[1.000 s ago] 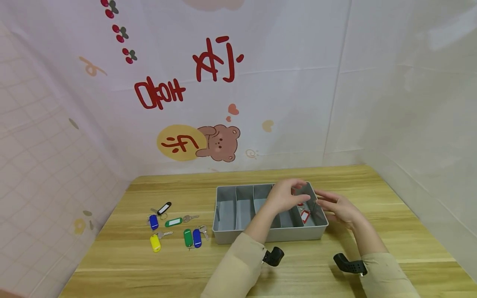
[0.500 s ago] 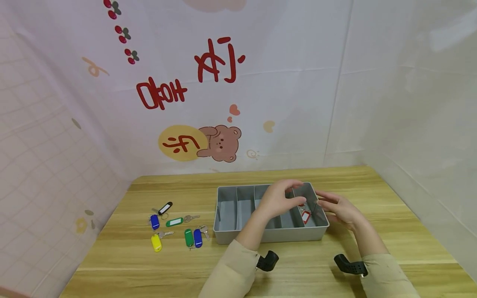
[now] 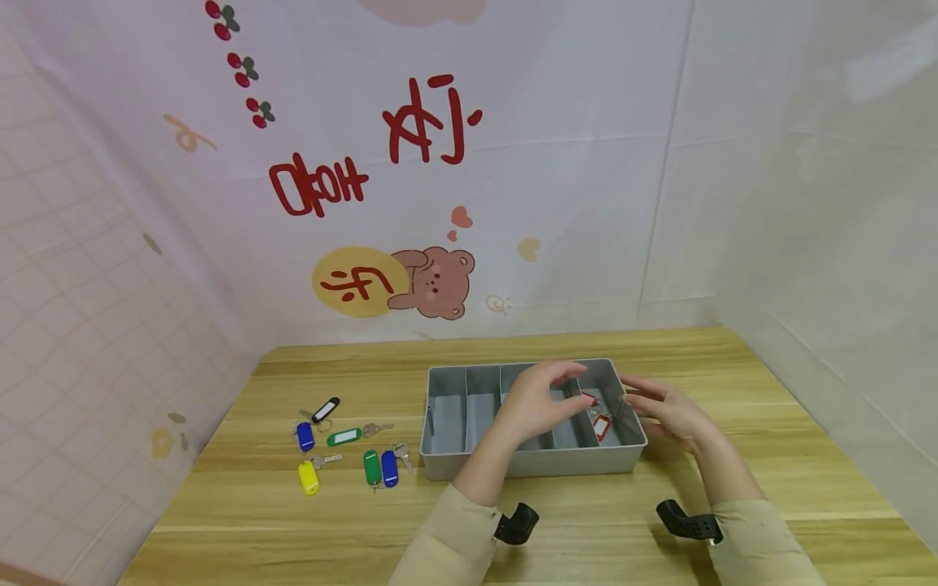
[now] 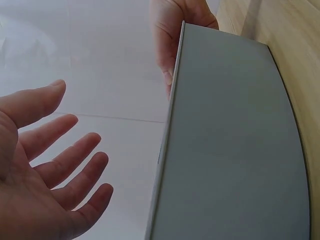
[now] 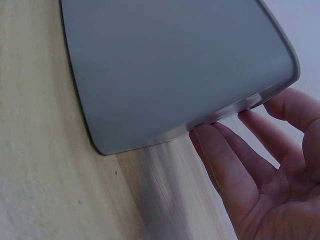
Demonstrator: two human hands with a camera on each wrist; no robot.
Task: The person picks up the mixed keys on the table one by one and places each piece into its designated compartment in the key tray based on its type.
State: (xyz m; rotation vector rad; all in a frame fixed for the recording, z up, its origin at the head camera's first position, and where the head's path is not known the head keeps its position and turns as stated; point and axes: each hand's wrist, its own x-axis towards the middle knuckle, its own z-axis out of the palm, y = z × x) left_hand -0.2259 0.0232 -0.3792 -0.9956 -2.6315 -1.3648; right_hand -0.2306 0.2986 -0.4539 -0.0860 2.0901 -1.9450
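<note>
A grey divided box (image 3: pixel 572 462) stands on the table, its long side facing me. Red key tags (image 3: pixel 602 426) with keys lie in its rightmost compartment. My left hand (image 3: pixel 533 405) hovers above the box's right half, holding nothing; the left wrist view shows its fingers (image 4: pixel 80 172) spread and relaxed beside the box wall. My right hand (image 3: pixel 670 413) touches the outside of the box's right end. In the right wrist view its fingertips (image 5: pixel 210 137) rest against that end wall, with the thumb by the rim corner.
Left of the box lie several keys with tags: a black tag (image 3: pixel 326 409), a yellow tag (image 3: pixel 309 478), a green tag (image 3: pixel 372 468) beside a blue tag (image 3: pixel 390 469), another green and another blue one. A white printed cloth (image 3: pixel 572 203) hangs behind the wooden table (image 3: pixel 293 537).
My left hand has drawn back leftward from the rightmost compartment, uncovering more of the red tags. The right hand stays at the box's end.
</note>
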